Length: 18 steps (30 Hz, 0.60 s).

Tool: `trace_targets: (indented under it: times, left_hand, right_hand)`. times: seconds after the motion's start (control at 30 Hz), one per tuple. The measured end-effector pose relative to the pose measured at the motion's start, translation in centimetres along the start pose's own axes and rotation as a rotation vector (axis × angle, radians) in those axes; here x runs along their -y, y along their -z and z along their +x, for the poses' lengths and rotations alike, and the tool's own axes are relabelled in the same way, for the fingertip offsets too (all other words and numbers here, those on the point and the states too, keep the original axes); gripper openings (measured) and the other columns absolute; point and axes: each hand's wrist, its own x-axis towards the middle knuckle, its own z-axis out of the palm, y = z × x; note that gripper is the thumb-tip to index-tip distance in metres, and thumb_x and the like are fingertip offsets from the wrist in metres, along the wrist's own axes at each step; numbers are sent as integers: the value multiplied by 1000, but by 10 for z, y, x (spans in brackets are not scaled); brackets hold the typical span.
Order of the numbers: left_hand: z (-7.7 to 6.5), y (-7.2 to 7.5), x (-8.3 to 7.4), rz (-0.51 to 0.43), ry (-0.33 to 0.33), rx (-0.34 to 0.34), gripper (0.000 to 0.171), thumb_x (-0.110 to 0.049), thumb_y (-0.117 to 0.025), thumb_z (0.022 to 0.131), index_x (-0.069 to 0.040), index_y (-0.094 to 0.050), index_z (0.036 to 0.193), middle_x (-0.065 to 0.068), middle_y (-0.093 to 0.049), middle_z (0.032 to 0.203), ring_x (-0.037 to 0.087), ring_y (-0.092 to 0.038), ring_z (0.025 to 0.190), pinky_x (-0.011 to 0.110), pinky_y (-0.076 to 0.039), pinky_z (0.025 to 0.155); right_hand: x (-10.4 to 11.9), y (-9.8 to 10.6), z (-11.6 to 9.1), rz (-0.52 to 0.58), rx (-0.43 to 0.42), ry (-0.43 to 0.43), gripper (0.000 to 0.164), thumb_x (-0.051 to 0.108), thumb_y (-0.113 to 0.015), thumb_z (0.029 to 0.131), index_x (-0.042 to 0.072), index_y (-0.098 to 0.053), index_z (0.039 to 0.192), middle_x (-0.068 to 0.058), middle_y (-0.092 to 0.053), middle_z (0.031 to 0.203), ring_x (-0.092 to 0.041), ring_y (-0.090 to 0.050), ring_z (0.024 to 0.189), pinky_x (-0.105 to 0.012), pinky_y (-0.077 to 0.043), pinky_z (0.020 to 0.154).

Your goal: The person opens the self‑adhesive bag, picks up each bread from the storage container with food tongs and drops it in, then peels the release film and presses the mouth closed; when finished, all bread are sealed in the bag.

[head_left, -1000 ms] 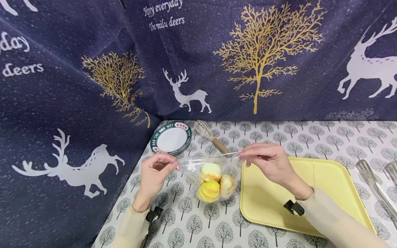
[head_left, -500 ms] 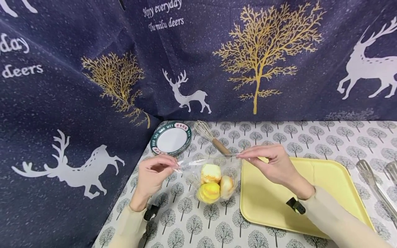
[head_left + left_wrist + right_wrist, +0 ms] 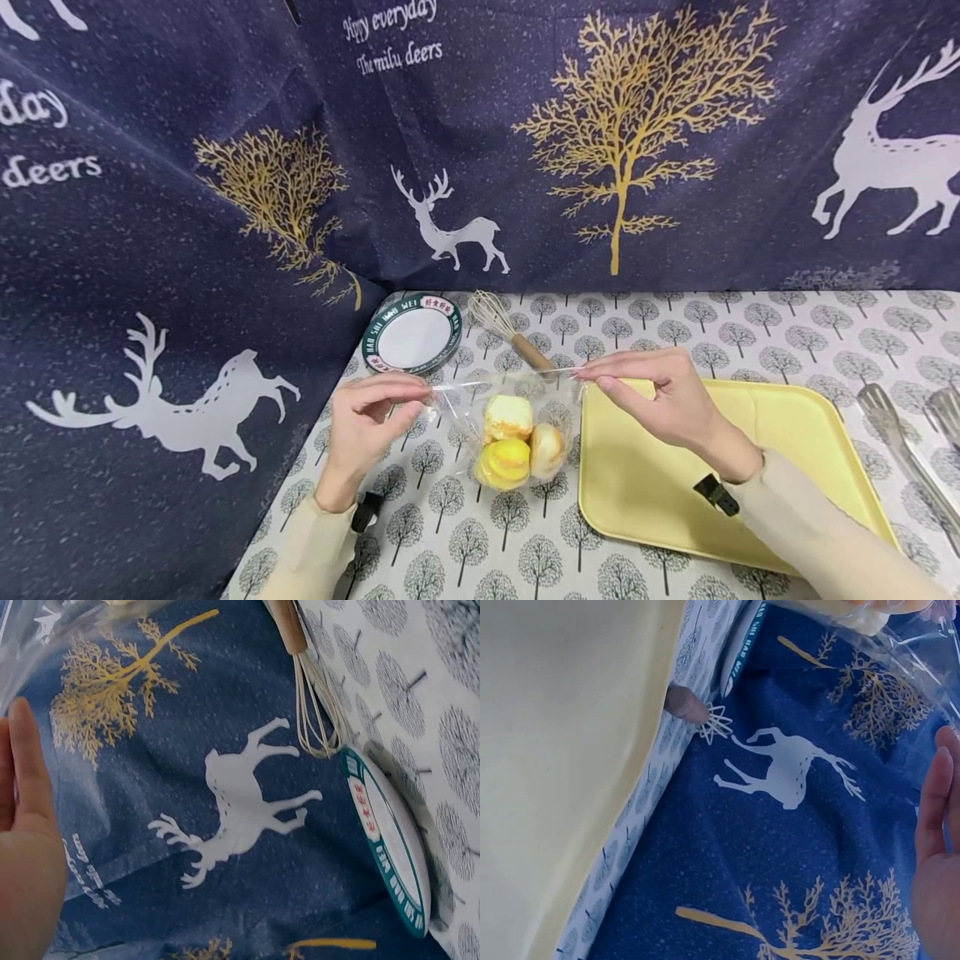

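A clear plastic bag (image 3: 465,408) is stretched between my two hands in the head view, its top edge pulled nearly straight. Inside it lie three small bread rolls: a pale one (image 3: 508,417) on top, a yellow one (image 3: 502,464) below, and a cream-brown one (image 3: 547,450) at the right. My left hand (image 3: 369,433) pinches the bag's left top corner between thumb and fingers. At the opposite corner my right hand (image 3: 663,400) pinches the film the same way. Each wrist view catches only part of its hand, with bag film near the fingertips.
A yellow tray (image 3: 675,500) lies under my right forearm. Behind the bag are a whisk (image 3: 517,333) with a wooden handle and a green-rimmed plate (image 3: 416,337). A metal fork (image 3: 892,425) and another utensil (image 3: 947,414) lie at the far right. A dark blue curtain (image 3: 480,125) hangs behind.
Both hands keep hold of the bag's corners with the rolls inside. My left hand has shifted slightly left, and its fingers look straighter. The top edge looks a little tauter than half a second ago.
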Motion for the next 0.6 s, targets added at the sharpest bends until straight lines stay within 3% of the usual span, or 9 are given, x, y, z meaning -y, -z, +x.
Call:
trace_targets:
  times: [0.13, 0.33, 0.47, 0.6]
  left_hand:
    - [0, -9, -3, 26, 39, -95, 22, 23, -73, 70, 9, -76, 87, 3, -78, 94, 16, -74, 89, 23, -62, 78]
    - [0, -17, -5, 91, 83, -217, 20, 22, -76, 68, 6, -76, 80, -1, -78, 87, 11, -74, 82, 18, -59, 66]
    - [-1, -17, -6, 102, 163, -255, 26, 19, -77, 70, 0, -74, 87, -6, -77, 84, 7, -73, 75, 19, -59, 66]
    - [-1, -18, -5, 79, 302, -239, 35, 17, -75, 73, -3, -65, 100, -11, -74, 84, 2, -69, 73, 17, -58, 67]
  right_hand:
    - [1, -5, 1, 41, -53, -21, 31, -19, -72, 72, 2, -80, 94, -3, -80, 97, -3, -75, 96, -18, -58, 88]
    - [-1, -12, 1, 104, -124, -13, 33, -24, -76, 64, -1, -79, 88, -9, -80, 90, -6, -76, 88, -19, -59, 81]
    - [-1, -18, 2, -8, -177, -41, 34, -19, -80, 64, 0, -79, 92, -12, -78, 82, -1, -74, 82, -16, -59, 76]
    - [2, -21, 2, -156, -181, -120, 38, -9, -84, 67, 5, -78, 102, -8, -78, 81, 14, -63, 72, -7, -44, 56]
